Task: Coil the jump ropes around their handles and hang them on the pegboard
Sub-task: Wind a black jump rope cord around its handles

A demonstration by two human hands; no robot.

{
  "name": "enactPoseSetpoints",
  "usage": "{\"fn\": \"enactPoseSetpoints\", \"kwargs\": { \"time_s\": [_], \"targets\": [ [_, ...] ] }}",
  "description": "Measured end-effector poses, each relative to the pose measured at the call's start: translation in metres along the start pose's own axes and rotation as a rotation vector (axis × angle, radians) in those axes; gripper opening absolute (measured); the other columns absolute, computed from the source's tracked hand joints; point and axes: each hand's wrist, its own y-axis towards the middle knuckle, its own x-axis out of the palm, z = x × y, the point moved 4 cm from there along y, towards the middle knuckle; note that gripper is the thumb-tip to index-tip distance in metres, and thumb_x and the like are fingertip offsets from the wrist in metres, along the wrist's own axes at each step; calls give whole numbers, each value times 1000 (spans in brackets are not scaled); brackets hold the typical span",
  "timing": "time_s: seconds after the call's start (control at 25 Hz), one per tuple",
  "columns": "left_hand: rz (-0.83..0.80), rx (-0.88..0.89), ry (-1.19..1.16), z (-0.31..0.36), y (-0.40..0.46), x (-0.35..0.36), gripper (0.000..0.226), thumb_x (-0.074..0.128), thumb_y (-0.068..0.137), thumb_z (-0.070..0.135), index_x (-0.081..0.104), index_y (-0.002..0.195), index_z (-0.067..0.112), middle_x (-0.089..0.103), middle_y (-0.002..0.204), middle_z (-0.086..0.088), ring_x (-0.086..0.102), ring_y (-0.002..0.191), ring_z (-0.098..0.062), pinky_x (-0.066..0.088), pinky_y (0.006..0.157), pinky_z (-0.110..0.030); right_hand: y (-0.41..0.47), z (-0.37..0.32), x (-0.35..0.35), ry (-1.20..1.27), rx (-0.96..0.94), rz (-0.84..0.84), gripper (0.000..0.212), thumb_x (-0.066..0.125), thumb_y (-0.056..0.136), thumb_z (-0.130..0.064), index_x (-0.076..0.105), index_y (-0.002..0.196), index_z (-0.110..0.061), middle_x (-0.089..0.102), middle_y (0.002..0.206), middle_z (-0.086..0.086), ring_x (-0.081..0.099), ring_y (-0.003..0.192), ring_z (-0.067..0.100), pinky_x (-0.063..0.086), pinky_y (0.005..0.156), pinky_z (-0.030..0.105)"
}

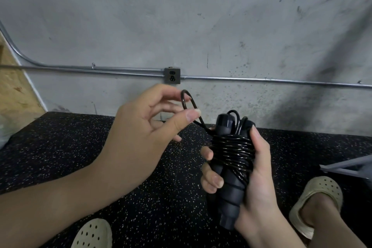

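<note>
Nearest my lens, the right hand (247,179) was wrapped around the two black handles (227,177), held upright below the wall outlet (172,75). Black rope (231,150) was coiled tight around the handles' upper half. Its free loop (188,102) ran left, just under the outlet, pinched in the left hand (145,127). Speckled floor mat (60,147) lay beneath; two beige clogs (92,235) showed lowest.
</note>
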Motion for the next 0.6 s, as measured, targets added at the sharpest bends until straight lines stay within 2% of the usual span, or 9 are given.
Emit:
{"fn": "enactPoseSetpoints", "kwargs": {
  "time_s": [0.12, 0.2, 0.28, 0.44, 0.52, 0.6],
  "targets": [
    [-50, 127, 85, 4, -4, 4, 17, 73, 88, 41, 69, 102, 32, 75, 99, 20, 73, 92, -2, 62, 64, -27, 1, 7, 0, 34, 32, 2, 51, 53, 87, -71, 66, 99, -23, 55, 78, 7, 43, 42, 12, 38, 41, 24],
    [-131, 257, 217, 8, -8, 9, 19, 71, 90, 40, 67, 108, 34, 73, 103, 22, 71, 93, 6, 59, 71, -18, 3, 11, 0, 65, 56, -14, 56, 51, 89, -71, 65, 107, -20, 54, 80, 7, 44, 42, 12, 39, 42, 24],
    [-201, 338, 278, 10, -11, 11, 27, 68, 92, 38, 64, 119, 34, 71, 103, 18, 69, 86, 9, 53, 75, -9, 2, 13, 1, 42, 65, -23, 60, 46, 92, -72, 70, 108, -19, 54, 78, 5, 44, 42, 11, 38, 42, 23],
    [-289, 462, 323, 8, -13, 14, 27, 66, 97, 31, 69, 122, 21, 71, 114, 14, 63, 100, 5, 51, 87, -19, 0, 14, 5, 11, 90, -21, 61, 40, 91, -73, 74, 85, -23, 57, 69, 0, 43, 40, 11, 36, 42, 23],
    [-286, 459, 337, 8, -13, 15, 27, 67, 96, 33, 68, 120, 22, 71, 111, 14, 63, 100, 4, 51, 89, -19, 0, 16, 4, -11, 105, -25, 62, 41, 91, -73, 74, 86, -22, 57, 67, -1, 43, 41, 11, 33, 44, 24],
    [-258, 373, 333, 9, -12, 14, 31, 67, 92, 42, 60, 120, 32, 70, 108, 18, 66, 96, 6, 50, 86, -13, 2, 19, 3, -6, 119, -49, 62, 45, 91, -73, 73, 101, -19, 57, 73, 1, 44, 43, 11, 34, 45, 25]
  ]
}}
